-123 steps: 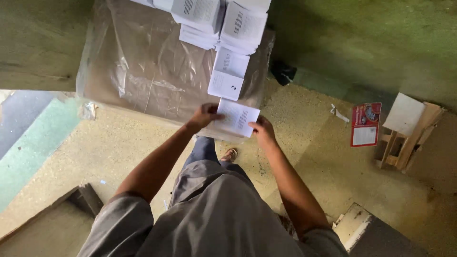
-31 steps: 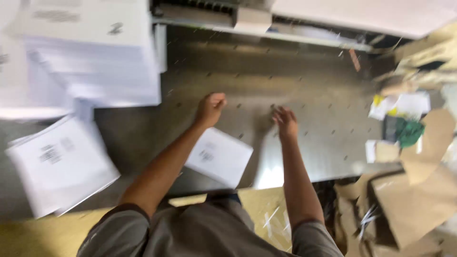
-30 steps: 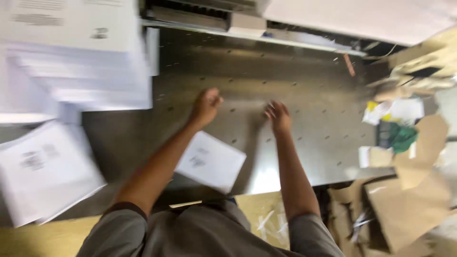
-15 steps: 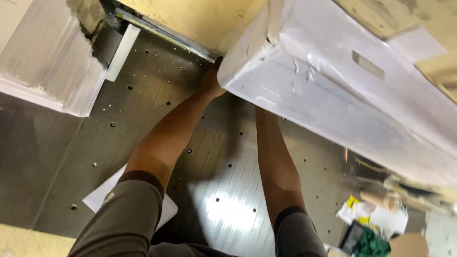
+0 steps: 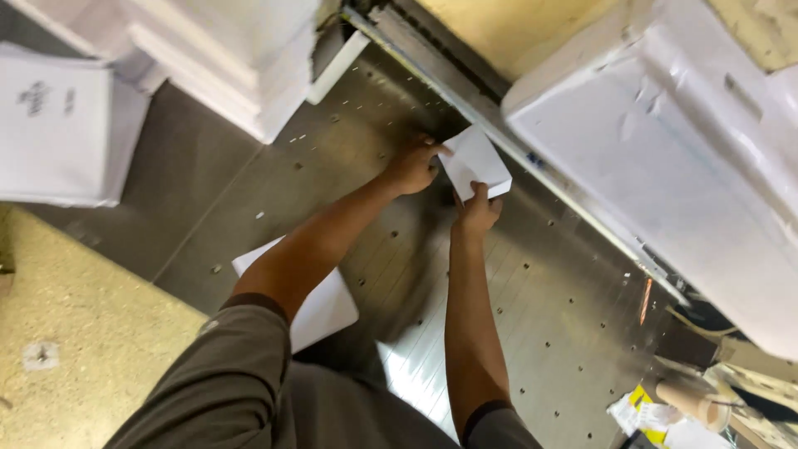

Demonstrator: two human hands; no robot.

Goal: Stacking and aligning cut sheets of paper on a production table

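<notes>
Both my hands hold a small white stack of paper [image 5: 475, 160] over the metal machine table [image 5: 515, 316], right by the slot under the white machine housing [image 5: 665, 158]. My left hand [image 5: 411, 165] grips its left edge. My right hand [image 5: 479, 209] pinches its lower corner. Another white stack [image 5: 328, 303] lies on the table's near edge, partly hidden under my left arm.
Tall piles of white sheets [image 5: 224, 58] stand at the back left of the table, with a printed pile [image 5: 58, 125] further left. A yellowish floor [image 5: 75, 349] lies below left. Scraps and a cardboard roll [image 5: 686, 403] sit at the lower right.
Half a second ago both hands reached in under the white housing; now they are drawn back a little with a small white stack between them. The view has shifted.
</notes>
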